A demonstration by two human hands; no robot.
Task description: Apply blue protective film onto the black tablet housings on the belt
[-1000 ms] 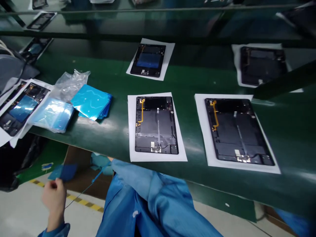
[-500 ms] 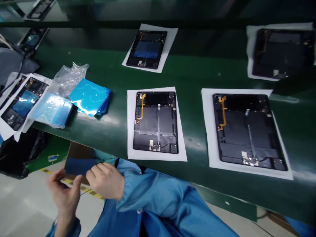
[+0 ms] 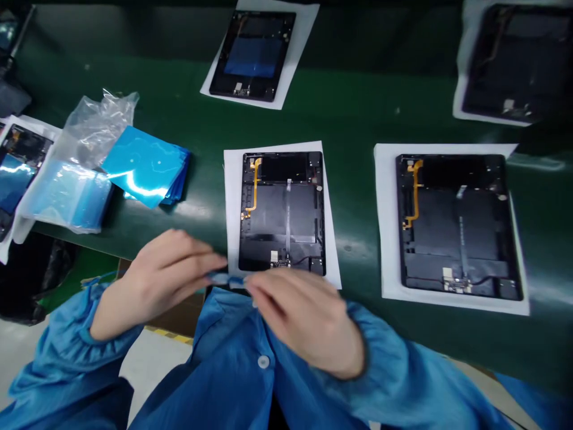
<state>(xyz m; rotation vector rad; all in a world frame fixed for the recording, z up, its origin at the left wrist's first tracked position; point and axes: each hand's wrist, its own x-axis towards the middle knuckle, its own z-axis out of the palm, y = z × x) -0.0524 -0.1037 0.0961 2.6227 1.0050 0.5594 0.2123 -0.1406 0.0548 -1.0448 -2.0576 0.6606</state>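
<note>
Pinches blue film [image 3: 230,280] at opposite ends with left hand [image 3: 163,278] and right hand [image 3: 308,316], fingertips closed, by near edge of centre tablet [image 3: 280,221].

Your loose blue work coat [image 3: 224,364], gathered at the cuffs.
It is a plain, mid-blue garment of thin cloth with soft creases, closed by a round white button [image 3: 264,362] on the front placket; below it the opening shows something dark, perhaps an under-layer, though it is too dim to be sure. Your left sleeve [image 3: 67,358] and your right sleeve [image 3: 412,376] are full and long, each puckered at its cuff, and your left hand [image 3: 163,275] and right hand [image 3: 308,310] are bare.
</note>
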